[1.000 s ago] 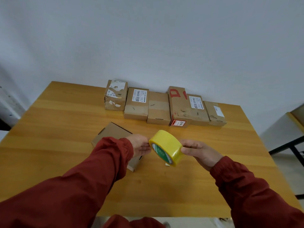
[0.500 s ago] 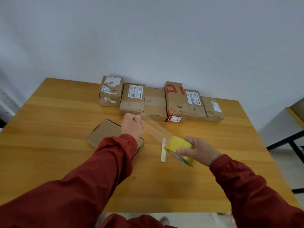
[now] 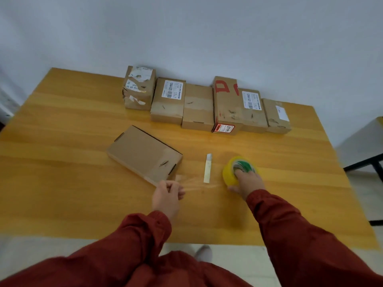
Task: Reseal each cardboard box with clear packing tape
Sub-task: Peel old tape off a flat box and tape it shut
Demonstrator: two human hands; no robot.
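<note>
Cardboard box (image 3: 145,156) lies flat on the tabletop (image 3: 62,183). My left hand (image 3: 166,195) pinches the free end of the clear tape (image 3: 196,184) by its near corner; my right hand (image 3: 247,182) grips the yellow roll (image 3: 229,175). I'd hold the strip taut, centre it over the seam, then press down.

Seven cardboard boxes are on the one worktop (image 3: 72,141). Six are in the back row: one torn-label box (image 3: 139,88), one barcode-label box (image 3: 169,101), one plain box (image 3: 198,107), one red-marked box (image 3: 226,104), one second labelled box (image 3: 252,109) and one small end box (image 3: 276,117). One flat box (image 3: 145,155) lies nearer. There is one yellow-looking tape roll (image 3: 229,172), one stretch of clear tape (image 3: 192,184) and one pale narrow strip (image 3: 207,167). Two hands show: one left hand (image 3: 165,196) and one right hand (image 3: 247,181).
</note>
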